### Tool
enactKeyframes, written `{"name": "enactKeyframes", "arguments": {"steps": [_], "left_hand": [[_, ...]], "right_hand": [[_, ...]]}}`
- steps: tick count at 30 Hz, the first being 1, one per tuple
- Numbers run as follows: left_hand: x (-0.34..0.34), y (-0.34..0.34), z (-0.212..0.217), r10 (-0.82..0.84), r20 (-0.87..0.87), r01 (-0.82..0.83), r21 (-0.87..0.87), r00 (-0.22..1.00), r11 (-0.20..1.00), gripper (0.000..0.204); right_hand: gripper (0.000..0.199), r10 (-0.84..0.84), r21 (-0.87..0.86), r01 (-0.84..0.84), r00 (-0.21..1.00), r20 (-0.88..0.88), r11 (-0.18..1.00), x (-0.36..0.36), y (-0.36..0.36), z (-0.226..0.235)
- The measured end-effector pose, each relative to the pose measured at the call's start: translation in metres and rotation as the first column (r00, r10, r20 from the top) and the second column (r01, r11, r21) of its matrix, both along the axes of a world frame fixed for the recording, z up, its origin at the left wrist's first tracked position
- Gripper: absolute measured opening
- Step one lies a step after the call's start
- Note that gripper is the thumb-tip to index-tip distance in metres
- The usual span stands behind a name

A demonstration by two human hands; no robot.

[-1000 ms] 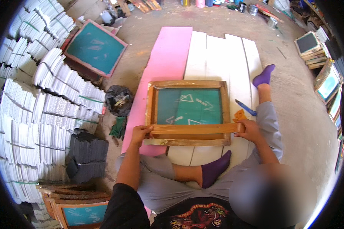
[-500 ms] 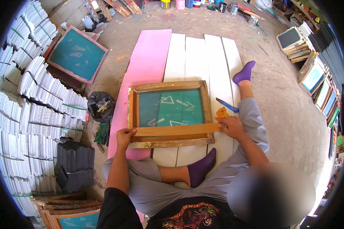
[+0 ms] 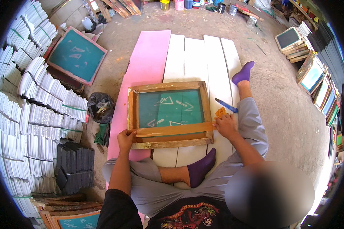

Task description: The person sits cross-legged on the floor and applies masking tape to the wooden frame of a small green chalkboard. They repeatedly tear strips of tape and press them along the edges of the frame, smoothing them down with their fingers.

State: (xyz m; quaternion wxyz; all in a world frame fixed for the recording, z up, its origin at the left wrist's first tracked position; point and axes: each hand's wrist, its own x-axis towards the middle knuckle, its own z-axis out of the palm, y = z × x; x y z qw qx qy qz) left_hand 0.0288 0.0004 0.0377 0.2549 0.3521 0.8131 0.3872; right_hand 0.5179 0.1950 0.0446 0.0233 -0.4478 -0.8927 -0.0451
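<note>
A strip of brown packing tape (image 3: 172, 131) is stretched across the near part of a wooden screen-printing frame (image 3: 168, 87). Its left end is pinched in my left hand (image 3: 126, 139), at the frame's left edge. My right hand (image 3: 226, 126) grips the other end, just past the right edge. A crumpled wad of orange-brown tape (image 3: 220, 112) sits beside my right fingers. The teal mesh (image 3: 176, 110) bears pale triangle marks. Whether the tape touches the mesh, I cannot tell. Just beyond the wad lies a blue utility knife (image 3: 227, 105).
Under the frame are white boards (image 3: 195, 57) and a pink board (image 3: 151, 53). My sock-covered feet rest at the right and near sides. Stacked white sheets (image 3: 38, 126) and a black plastic bag (image 3: 100, 108) stand left; more screen frames (image 3: 312, 76) lean right.
My right hand has shifted a little left, toward the frame's edge, with its end of the tape. The left hand keeps its pinch nearly in place.
</note>
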Motion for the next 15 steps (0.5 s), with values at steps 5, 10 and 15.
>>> {"name": "enactKeyframes", "arguments": {"steps": [5,10,15], "left_hand": [[-0.011,-0.003,-0.014,0.001,0.035,-0.001,0.018,0.999,1.0,0.021],[-0.011,-0.002,-0.017,-0.018,0.06,0.015,0.049,0.998,0.999,0.02],[-0.01,-0.001,-0.01,-0.013,0.121,0.01,0.023,0.993,1.0,0.019]], "right_hand": [[0.042,-0.048,-0.051,0.054,0.992,0.113,0.997,-0.014,-0.002,0.009],[0.059,-0.09,-0.005,0.091,0.985,0.144,0.996,-0.02,-0.014,0.002],[0.077,-0.065,0.065,0.059,0.994,0.083,0.996,-0.039,-0.039,-0.005]]}}
